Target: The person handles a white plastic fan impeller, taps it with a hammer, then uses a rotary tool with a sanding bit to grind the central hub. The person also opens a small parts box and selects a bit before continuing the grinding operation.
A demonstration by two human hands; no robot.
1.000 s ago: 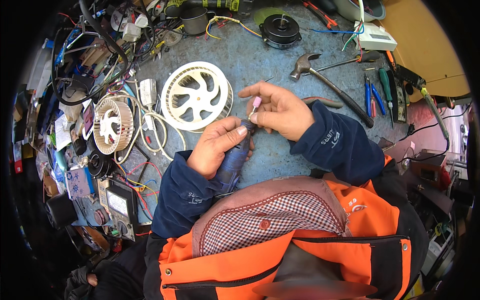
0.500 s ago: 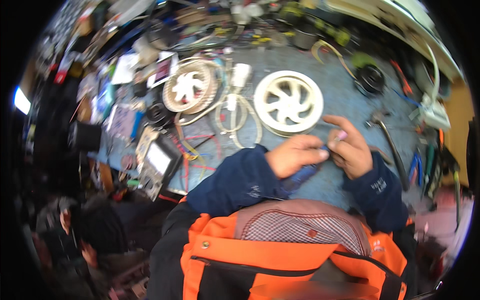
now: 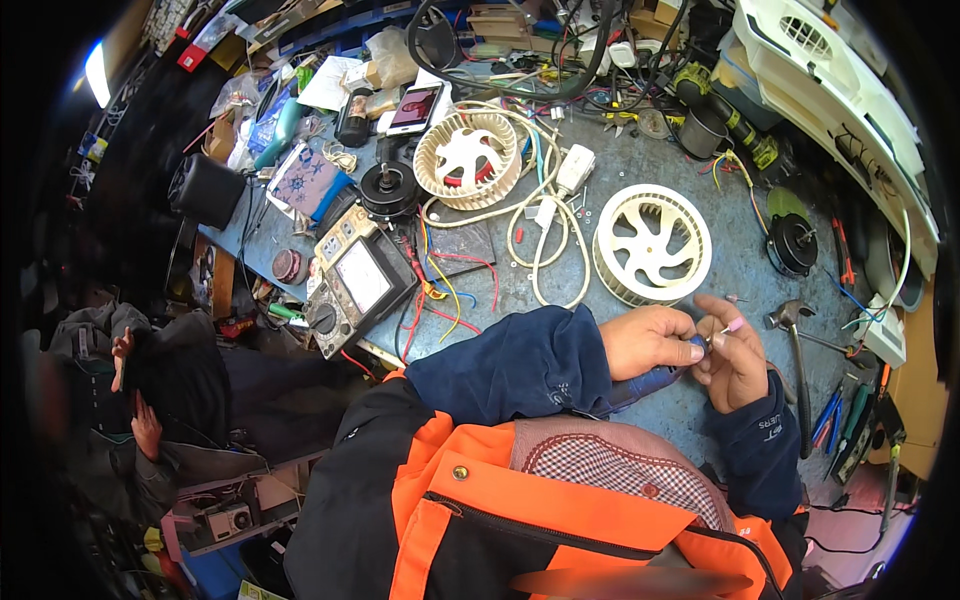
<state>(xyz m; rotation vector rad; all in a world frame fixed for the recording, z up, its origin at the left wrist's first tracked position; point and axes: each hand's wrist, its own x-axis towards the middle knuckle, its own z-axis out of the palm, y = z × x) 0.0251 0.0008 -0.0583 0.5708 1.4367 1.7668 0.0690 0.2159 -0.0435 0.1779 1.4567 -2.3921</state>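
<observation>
My left hand (image 3: 650, 342) is wrapped round the front of a blue rotary tool (image 3: 640, 388), whose body runs back under my left sleeve. From its nose points a small pink grinding bit (image 3: 735, 325) on a thin shank. The fingers of my right hand (image 3: 736, 368) close round the shank at the nose, with the index finger raised beside the bit. Just beyond my hands lies a cream blower wheel (image 3: 652, 245) with curved spokes. A second cream wheel (image 3: 425, 165), with red showing through it, sits farther left.
A claw hammer (image 3: 797, 350) and several pliers lie to the right, with a black motor (image 3: 793, 245) behind. At left are an analog multimeter (image 3: 362, 278) with leads, another motor (image 3: 389, 190) and a coiled cream cord (image 3: 535, 275). Another person's hand (image 3: 146, 425) shows at far left.
The view has swung, so the bench and my hands appear farther right and lower, and sharper. Both hands stay together at the tool's nose; my right index finger is less stretched out.
</observation>
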